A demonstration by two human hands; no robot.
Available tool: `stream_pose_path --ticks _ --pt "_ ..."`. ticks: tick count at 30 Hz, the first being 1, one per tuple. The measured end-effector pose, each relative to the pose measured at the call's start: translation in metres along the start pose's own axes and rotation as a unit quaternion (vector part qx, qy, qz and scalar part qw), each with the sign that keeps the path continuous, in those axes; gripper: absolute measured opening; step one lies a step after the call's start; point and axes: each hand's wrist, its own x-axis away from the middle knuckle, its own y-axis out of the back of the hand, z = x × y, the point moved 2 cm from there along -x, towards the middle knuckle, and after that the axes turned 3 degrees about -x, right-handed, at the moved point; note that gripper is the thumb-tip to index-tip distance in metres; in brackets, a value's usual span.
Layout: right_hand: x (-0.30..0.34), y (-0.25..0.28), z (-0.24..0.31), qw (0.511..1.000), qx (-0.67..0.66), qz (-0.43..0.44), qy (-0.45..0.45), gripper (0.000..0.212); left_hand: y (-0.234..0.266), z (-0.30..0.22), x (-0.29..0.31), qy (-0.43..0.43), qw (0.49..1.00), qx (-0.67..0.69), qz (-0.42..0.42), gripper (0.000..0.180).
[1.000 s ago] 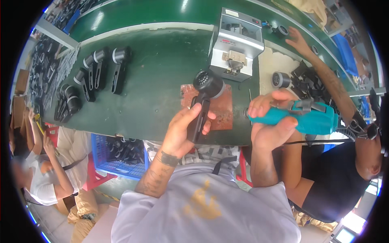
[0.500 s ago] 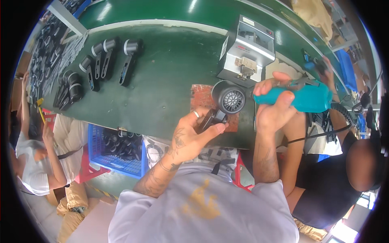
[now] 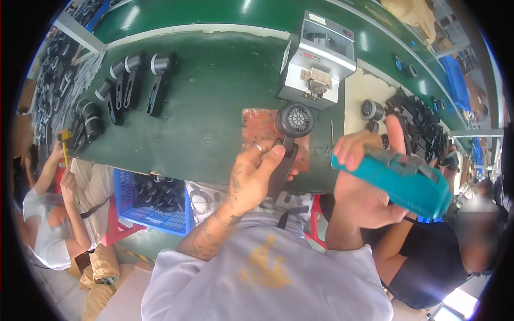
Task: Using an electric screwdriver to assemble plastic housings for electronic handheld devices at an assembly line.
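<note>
My left hand (image 3: pixel 250 179) is closed round the handle of a black hair dryer (image 3: pixel 296 121). Its round, grilled head points up and lies over a reddish-brown mat (image 3: pixel 254 124) on the green bench. To the right, my right hand (image 3: pixel 357 192) grips a teal electric screwdriver (image 3: pixel 399 184) by its left end, with one finger sticking up. The tool is tilted, its thick end lower and to the right, apart from the hair dryer. My palm partly hides what its fingers do underneath.
A grey metal machine (image 3: pixel 317 61) stands behind the mat. Several black hair dryers (image 3: pixel 156 83) lie at the bench's left. Black parts (image 3: pixel 412 120) are piled at the right, near a person in black (image 3: pixel 428 262). A blue crate (image 3: pixel 160 214) of dryers sits below the front edge.
The screwdriver has swung away from the hair dryer, its thick end dropping to the right. My left hand has turned the dryer so its handle points down toward me.
</note>
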Motion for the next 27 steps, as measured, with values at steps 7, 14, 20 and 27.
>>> stream_pose_path --ticks 7,14,20,27 --pt "0.008 -0.006 0.006 0.995 -0.058 0.073 0.026 0.094 -0.017 0.007 0.007 -0.017 0.999 -0.038 0.021 0.029" --pt "0.015 -0.018 -0.003 0.995 -0.029 0.035 0.087 0.08 -0.023 0.0 0.016 -0.039 0.992 -0.123 -0.009 0.023" --pt "0.019 -0.015 -0.011 0.995 -0.022 0.026 0.095 0.069 -0.024 -0.003 0.019 -0.036 0.991 -0.131 -0.014 0.024" --pt "0.023 -0.016 -0.014 0.997 -0.007 0.019 0.08 0.065 -0.02 0.011 0.015 -0.074 0.987 -0.14 -0.03 0.023"
